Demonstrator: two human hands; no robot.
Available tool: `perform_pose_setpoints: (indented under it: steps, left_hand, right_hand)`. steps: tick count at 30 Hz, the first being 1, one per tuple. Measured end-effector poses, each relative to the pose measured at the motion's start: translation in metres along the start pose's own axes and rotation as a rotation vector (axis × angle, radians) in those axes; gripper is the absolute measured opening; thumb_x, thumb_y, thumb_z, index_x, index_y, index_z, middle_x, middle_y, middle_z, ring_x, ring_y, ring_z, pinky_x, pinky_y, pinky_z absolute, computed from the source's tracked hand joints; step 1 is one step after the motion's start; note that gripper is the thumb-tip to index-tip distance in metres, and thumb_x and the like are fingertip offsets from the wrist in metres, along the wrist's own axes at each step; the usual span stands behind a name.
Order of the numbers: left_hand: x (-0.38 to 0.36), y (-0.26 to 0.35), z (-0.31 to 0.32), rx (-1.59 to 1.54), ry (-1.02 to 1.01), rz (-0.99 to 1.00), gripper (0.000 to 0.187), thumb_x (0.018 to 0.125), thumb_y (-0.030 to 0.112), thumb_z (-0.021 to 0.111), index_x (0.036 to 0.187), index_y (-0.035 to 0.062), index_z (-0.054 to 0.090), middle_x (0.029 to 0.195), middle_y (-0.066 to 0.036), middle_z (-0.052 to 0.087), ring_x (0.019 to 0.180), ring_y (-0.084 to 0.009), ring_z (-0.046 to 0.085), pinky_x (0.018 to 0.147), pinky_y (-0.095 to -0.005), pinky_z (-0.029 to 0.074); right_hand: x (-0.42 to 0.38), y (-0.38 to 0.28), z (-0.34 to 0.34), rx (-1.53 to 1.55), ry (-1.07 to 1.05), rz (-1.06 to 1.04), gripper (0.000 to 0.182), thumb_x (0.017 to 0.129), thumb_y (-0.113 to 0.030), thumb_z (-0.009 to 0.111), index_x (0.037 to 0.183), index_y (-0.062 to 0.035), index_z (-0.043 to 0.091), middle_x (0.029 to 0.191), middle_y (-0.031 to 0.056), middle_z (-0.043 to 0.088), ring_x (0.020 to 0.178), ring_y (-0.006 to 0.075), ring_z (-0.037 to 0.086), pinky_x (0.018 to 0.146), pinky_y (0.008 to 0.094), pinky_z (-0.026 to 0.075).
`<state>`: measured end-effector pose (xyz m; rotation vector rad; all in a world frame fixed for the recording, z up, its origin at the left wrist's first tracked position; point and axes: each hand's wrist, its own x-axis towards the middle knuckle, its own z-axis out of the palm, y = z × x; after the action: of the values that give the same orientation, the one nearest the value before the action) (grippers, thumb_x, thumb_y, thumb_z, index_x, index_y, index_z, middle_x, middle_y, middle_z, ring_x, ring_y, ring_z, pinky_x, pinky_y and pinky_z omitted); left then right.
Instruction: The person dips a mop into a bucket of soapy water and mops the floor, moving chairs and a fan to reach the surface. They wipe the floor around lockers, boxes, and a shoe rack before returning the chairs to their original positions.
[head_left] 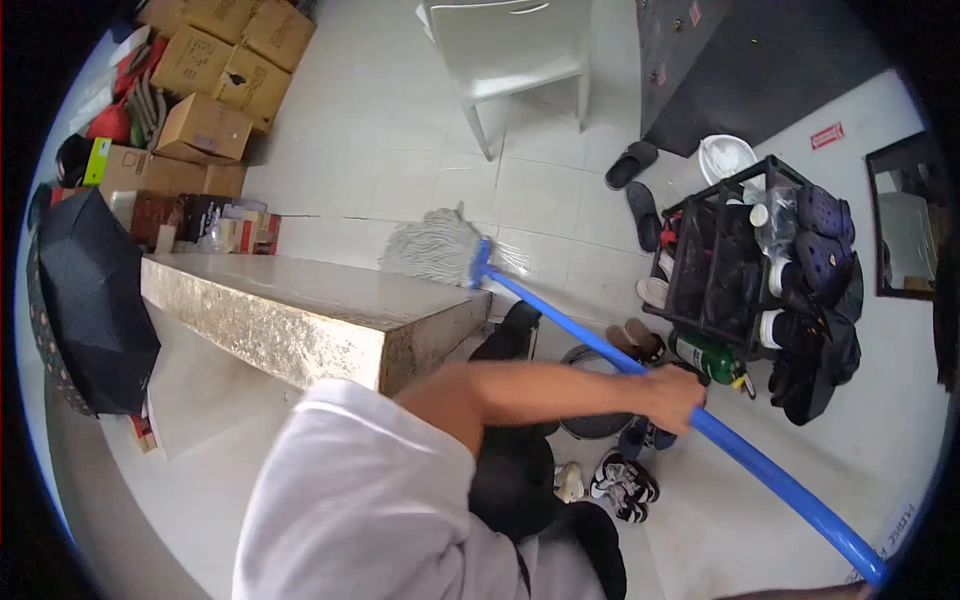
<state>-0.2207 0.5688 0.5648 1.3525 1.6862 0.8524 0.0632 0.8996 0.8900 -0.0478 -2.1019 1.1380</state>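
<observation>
My left hand (672, 398) is closed around the blue handle of a mop (570, 325), partway along its length. The mop's grey string head (432, 246) lies spread on the pale tiled floor, beside the corner of a raised ledge. A thin strip of my right forearm or hand (810, 593) shows at the bottom edge, close to the upper end of the handle. Its fingers are out of sight.
The worn ledge (270, 335) juts in at left, with an open black umbrella (95, 300) and cardboard boxes (215, 60) beyond. A white chair (515, 45) stands ahead. At right are a shoe rack (715, 265), slippers (643, 212) and sneakers (625, 485).
</observation>
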Motion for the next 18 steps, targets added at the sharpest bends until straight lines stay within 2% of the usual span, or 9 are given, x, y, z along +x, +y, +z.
perform_pose_setpoints:
  steps: [1, 6, 9, 12, 14, 15, 16, 17, 18]
  left_hand:
    - [0.012, 0.012, 0.005, -0.002, -0.023, 0.007, 0.019, 0.061, 0.025, 0.058, 0.064, 0.0075, 0.063, 0.061, -0.016, 0.059, 0.064, -0.0342, 0.059, 0.059, -0.0413, 0.049]
    - [0.019, 0.004, -0.005, -0.136, -0.055, -0.002, 0.017, 0.061, 0.019, 0.056, 0.068, 0.0063, 0.065, 0.066, -0.018, 0.060, 0.065, -0.0317, 0.060, 0.060, -0.0403, 0.049]
    - [0.013, -0.041, -0.016, -0.052, 0.126, -0.039, 0.016, 0.061, 0.022, 0.058, 0.070, 0.0107, 0.064, 0.068, -0.014, 0.060, 0.068, -0.0325, 0.059, 0.061, -0.0424, 0.048]
    - [-0.021, -0.089, -0.078, -0.025, 0.192, -0.294, 0.014, 0.058, 0.022, 0.058, 0.069, 0.0138, 0.063, 0.065, -0.014, 0.059, 0.065, -0.0332, 0.058, 0.061, -0.0425, 0.047]
    - [-0.054, -0.149, -0.099, 0.064, 0.469, -0.346, 0.020, 0.054, 0.022, 0.061, 0.073, 0.0146, 0.064, 0.070, -0.012, 0.061, 0.068, -0.0316, 0.059, 0.064, -0.0413, 0.048]
    - [-0.074, -0.187, -0.105, 0.167, 0.501, -0.503, 0.022, 0.055, 0.020, 0.062, 0.076, 0.0131, 0.065, 0.073, -0.014, 0.061, 0.072, -0.0305, 0.060, 0.069, -0.0392, 0.047]
    - [-0.102, -0.210, -0.116, 0.261, 0.604, -0.570, 0.023, 0.058, 0.021, 0.060, 0.079, 0.0134, 0.066, 0.075, -0.013, 0.062, 0.076, -0.0318, 0.059, 0.075, -0.0423, 0.044]
    - [-0.131, -0.245, -0.117, 0.293, 0.769, -0.683, 0.018, 0.062, 0.017, 0.059, 0.078, 0.0109, 0.065, 0.081, -0.013, 0.062, 0.083, -0.0304, 0.057, 0.085, -0.0421, 0.039]
    - [-0.157, -0.269, -0.122, 0.320, 0.813, -0.872, 0.020, 0.067, 0.013, 0.056, 0.085, 0.0114, 0.064, 0.092, -0.011, 0.061, 0.091, -0.0284, 0.055, 0.091, -0.0473, 0.032]
  right_hand:
    - [0.045, -0.053, 0.093, 0.908, 0.083, 0.087, 0.040, 0.083, -0.046, 0.042, 0.067, -0.0086, 0.047, 0.051, -0.0028, 0.043, 0.041, 0.0098, 0.038, 0.043, 0.0230, 0.038]
    - [0.039, -0.043, 0.099, 0.752, 0.116, 0.086, 0.036, 0.085, -0.035, 0.034, 0.057, -0.0123, 0.036, 0.044, -0.0031, 0.038, 0.037, 0.0084, 0.038, 0.040, 0.0223, 0.039]
    - [0.068, -0.003, 0.122, 0.801, 0.031, 0.055, 0.035, 0.085, -0.034, 0.033, 0.060, -0.0113, 0.040, 0.046, -0.0023, 0.043, 0.039, 0.0095, 0.042, 0.036, 0.0256, 0.039]
    - [0.090, 0.069, 0.161, 0.725, 0.078, 0.042, 0.029, 0.082, -0.033, 0.041, 0.062, -0.0113, 0.041, 0.050, -0.0013, 0.044, 0.043, 0.0093, 0.043, 0.039, 0.0253, 0.038]
    - [0.085, 0.132, 0.191, 0.627, 0.081, 0.033, 0.022, 0.076, -0.028, 0.045, 0.064, -0.0113, 0.037, 0.053, 0.0014, 0.038, 0.047, 0.0128, 0.039, 0.047, 0.0292, 0.033]
    - [0.084, 0.167, 0.215, 0.582, 0.079, 0.031, 0.020, 0.073, -0.025, 0.047, 0.065, -0.0113, 0.034, 0.055, 0.0028, 0.035, 0.049, 0.0145, 0.037, 0.051, 0.0311, 0.031]
    - [0.080, 0.160, 0.311, 0.769, 0.319, 0.096, 0.017, 0.073, -0.020, 0.044, 0.063, -0.0106, 0.034, 0.051, 0.0023, 0.032, 0.046, 0.0131, 0.033, 0.048, 0.0302, 0.029]
    - [0.068, 0.150, 0.395, 0.843, 0.206, 0.096, 0.014, 0.074, -0.019, 0.042, 0.065, -0.0100, 0.036, 0.052, 0.0022, 0.032, 0.046, 0.0116, 0.033, 0.047, 0.0301, 0.029]
    - [0.046, 0.158, 0.445, 0.579, 0.336, 0.047, 0.013, 0.076, -0.017, 0.041, 0.066, -0.0103, 0.037, 0.052, 0.0023, 0.034, 0.047, 0.0125, 0.034, 0.050, 0.0303, 0.031]
